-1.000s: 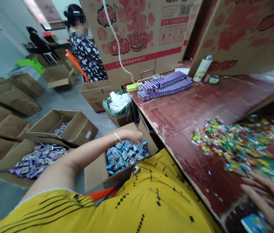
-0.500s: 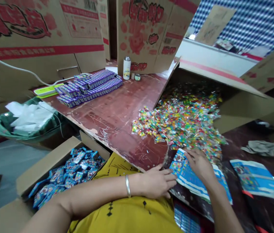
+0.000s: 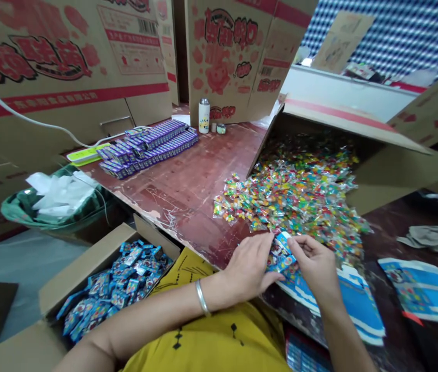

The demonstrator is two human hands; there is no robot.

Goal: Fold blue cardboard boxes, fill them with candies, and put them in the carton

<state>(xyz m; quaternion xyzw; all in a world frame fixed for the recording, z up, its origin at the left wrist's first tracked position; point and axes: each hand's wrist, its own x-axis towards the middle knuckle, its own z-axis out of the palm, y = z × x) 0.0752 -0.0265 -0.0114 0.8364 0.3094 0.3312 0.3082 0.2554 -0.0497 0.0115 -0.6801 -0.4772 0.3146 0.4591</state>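
Observation:
Between my two hands, at the table's near edge, is a small blue printed candy box (image 3: pixel 282 254) with a white top flap. My left hand (image 3: pixel 250 269) closes round its left side. At its upper right edge, the thumb and bent fingers of my right hand (image 3: pixel 315 264) grip it. Flat blue unfolded boxes (image 3: pixel 358 305) lie under and beside my right forearm. Just beyond my hands spreads a heap of clear-wrapped colourful candies (image 3: pixel 300 201), spilling from a carton on its side.
A cardboard box (image 3: pixel 82 263) at lower left holds many blue boxes (image 3: pixel 125 281). Purple boxes (image 3: pixel 152 147) stand in rows on the red table (image 3: pixel 187 191), near a white bottle (image 3: pixel 204 116). More flat blue sheets (image 3: pixel 422 289) and a grey cloth (image 3: pixel 430 238) lie at right.
My left hand has risen from the table edge and closed on a box. My right hand has drawn it up from the flat pile. The view has shifted slightly.

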